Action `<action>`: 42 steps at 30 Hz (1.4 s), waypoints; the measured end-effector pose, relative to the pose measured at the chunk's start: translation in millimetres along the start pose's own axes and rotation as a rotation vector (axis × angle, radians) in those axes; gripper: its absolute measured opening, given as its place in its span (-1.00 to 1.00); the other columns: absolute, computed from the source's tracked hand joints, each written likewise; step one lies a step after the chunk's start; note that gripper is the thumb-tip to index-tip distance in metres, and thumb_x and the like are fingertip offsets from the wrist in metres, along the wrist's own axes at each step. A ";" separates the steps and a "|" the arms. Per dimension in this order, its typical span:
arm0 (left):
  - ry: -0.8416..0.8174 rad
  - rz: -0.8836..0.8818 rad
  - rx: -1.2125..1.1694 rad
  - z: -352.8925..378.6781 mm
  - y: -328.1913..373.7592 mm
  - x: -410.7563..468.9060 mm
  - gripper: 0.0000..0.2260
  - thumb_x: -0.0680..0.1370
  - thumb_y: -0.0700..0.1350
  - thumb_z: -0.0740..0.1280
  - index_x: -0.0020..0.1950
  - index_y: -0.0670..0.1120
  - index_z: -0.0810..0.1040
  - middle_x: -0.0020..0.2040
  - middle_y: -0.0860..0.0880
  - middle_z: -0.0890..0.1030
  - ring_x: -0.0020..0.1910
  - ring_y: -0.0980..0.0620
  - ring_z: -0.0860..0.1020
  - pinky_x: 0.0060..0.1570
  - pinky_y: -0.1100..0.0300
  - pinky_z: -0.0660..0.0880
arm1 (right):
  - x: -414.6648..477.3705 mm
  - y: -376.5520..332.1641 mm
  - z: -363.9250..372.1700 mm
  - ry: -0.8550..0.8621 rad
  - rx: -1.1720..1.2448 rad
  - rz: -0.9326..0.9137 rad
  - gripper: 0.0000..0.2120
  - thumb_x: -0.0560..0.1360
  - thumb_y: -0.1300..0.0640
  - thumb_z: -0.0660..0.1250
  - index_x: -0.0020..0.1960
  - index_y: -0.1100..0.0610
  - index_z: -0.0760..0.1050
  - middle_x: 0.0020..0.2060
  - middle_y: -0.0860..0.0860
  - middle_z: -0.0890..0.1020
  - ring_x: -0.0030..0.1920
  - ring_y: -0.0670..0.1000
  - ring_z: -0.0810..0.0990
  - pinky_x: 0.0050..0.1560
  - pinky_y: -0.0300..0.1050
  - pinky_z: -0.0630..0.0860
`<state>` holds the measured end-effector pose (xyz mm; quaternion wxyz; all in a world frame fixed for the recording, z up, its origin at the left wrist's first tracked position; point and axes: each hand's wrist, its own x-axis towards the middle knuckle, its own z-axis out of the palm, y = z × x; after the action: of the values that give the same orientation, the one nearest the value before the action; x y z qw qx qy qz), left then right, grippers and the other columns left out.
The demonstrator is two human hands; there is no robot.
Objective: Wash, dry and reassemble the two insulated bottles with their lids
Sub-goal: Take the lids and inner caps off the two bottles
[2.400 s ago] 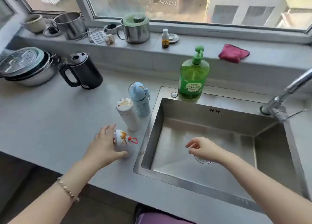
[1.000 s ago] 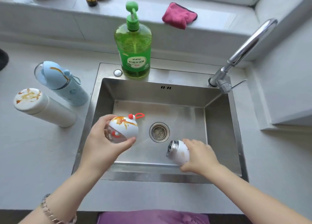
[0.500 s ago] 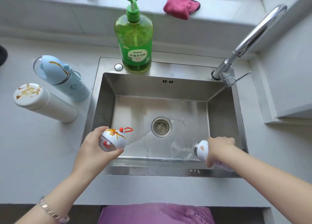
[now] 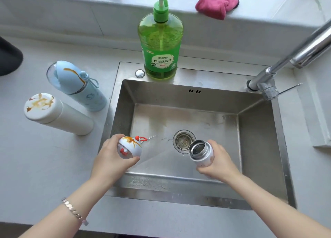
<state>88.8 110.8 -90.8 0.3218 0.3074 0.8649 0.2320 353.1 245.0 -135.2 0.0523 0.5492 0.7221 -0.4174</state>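
My left hand (image 4: 109, 159) grips a round white lid (image 4: 129, 147) with brown stains and a red loop, over the sink's front left corner. My right hand (image 4: 217, 161) holds a small white bottle body (image 4: 202, 153) with its steel mouth open and tipped up and left, near the drain (image 4: 183, 141). On the counter to the left stand a light blue bottle (image 4: 78, 86) with its stained lid on, and a white bottle (image 4: 55, 113) with a stained cap.
The steel sink (image 4: 258, 130) has a wet floor. A green dish soap pump bottle (image 4: 161, 40) stands on its back rim, a faucet (image 4: 290, 58) reaches in from the right, a pink cloth (image 4: 215, 3) lies on the sill, a dark object (image 4: 9, 58) sits far left.
I took the lid off the small bottle and brought both parts over the sink. My right hand tipped the body, water spilled out, and it has now turned mouth-up again nearer the drain.
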 end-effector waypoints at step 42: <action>0.385 0.083 0.322 -155.6 -23.7 39.4 -0.20 0.28 0.04 0.54 0.43 0.05 0.23 0.38 -0.06 0.30 0.31 -0.11 0.31 0.25 -0.02 0.28 | 36.5 -175.5 31.6 -0.327 -0.353 -0.380 -0.69 0.53 0.09 0.22 0.26 0.02 0.42 0.15 -0.07 0.54 0.19 -0.10 0.48 0.14 -0.30 0.33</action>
<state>-52.9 89.3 -14.7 0.0884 0.3400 0.9228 0.1585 179.9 243.0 -79.4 0.1834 0.3120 0.8553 -0.3708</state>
